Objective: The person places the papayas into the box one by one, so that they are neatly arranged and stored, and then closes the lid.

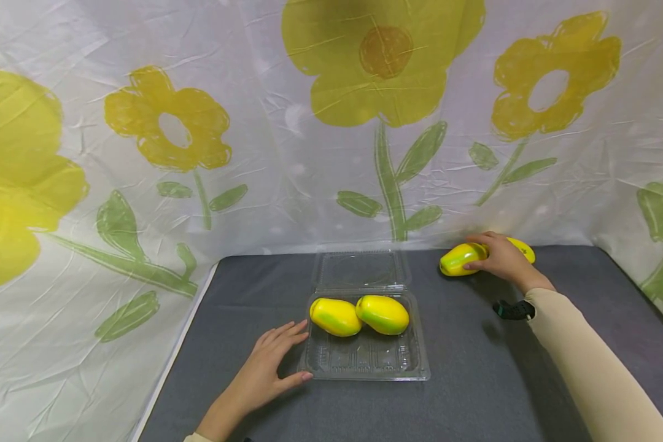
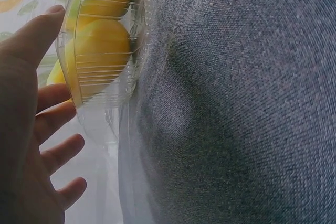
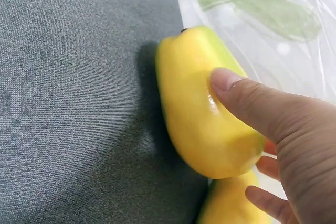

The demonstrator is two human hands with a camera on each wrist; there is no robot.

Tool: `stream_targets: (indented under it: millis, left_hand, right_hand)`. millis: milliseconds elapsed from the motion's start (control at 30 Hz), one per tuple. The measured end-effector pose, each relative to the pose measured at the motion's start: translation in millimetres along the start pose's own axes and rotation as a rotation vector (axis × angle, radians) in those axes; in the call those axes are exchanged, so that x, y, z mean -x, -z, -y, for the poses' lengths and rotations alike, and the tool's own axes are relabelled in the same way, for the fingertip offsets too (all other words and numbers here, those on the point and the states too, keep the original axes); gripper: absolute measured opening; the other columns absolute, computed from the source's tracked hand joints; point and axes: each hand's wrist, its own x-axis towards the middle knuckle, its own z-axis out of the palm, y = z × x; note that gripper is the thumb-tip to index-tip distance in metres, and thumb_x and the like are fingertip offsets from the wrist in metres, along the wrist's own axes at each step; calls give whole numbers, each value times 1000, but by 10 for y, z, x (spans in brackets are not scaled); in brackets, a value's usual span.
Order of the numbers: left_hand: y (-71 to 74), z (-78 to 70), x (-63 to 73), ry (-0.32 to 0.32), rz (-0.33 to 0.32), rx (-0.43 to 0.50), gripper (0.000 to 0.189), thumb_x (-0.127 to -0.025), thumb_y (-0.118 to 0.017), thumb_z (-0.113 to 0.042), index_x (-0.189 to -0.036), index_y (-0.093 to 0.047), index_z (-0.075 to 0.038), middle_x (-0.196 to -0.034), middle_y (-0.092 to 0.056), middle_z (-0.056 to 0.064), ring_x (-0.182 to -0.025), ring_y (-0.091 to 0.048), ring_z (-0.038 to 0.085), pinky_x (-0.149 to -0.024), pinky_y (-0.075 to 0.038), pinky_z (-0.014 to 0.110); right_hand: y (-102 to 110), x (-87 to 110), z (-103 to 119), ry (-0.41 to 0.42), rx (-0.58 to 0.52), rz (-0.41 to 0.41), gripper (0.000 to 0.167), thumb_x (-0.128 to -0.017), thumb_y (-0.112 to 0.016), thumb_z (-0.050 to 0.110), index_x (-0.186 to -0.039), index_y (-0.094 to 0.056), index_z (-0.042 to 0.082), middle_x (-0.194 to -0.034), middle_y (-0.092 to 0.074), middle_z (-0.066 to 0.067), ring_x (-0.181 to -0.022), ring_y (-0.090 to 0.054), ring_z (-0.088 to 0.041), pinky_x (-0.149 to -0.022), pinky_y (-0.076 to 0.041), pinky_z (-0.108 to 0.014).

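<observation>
A clear plastic clamshell box lies with its lid folded back. Two yellow-green papayas, a left one and a right one, sit side by side in the rear of its tray. My left hand is spread at the box's left side, thumb and fingertips right at the rim; the left wrist view shows its fingers loosely extended. At the back right, my right hand holds another papaya, its thumb on top and fingers behind. One more papaya lies just beyond this hand, partly hidden by it.
The box's transparent lid lies toward the back edge of the grey cloth-covered table. A white curtain with printed yellow flowers hangs directly behind the table and along its sides. A dark band is on my right wrist.
</observation>
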Motion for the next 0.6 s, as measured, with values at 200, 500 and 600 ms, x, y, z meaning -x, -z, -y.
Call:
stream_targets:
  millis: [200,500,600]
  left_hand:
    - [-6,11,2,-10,-7,2,75,-82,-67,-63,-141,-55,-19,-157,-43,-6,-144,-42,29,-113,-33,64]
    - [-6,7,2,-23,-17,0,74,-83,-68,-62,-141,-55,-18,-157,-43,-5,-144,-43,29,-113,-34,63]
    - [-9,11,3,-34,-26,-7,73,-83,-69,-61,-140,-56,-17,-156,-44,-5,-143,-43,29,-113,-34,62]
  right_hand:
    - [-15,-7,-16,2,10,17,73,-86,-77,30,-144,-46,-2,-146,-42,-32,-133,-40,-51,-108,-33,-68]
    - [-16,-14,-38,4,21,25,73,-85,-77,27,-144,-46,-3,-145,-44,-32,-133,-40,-51,-109,-32,-67]
    - [-4,-14,-40,5,23,28,73,-85,-77,26,-144,-46,-3,-146,-45,-31,-133,-41,-50,-109,-32,-67]
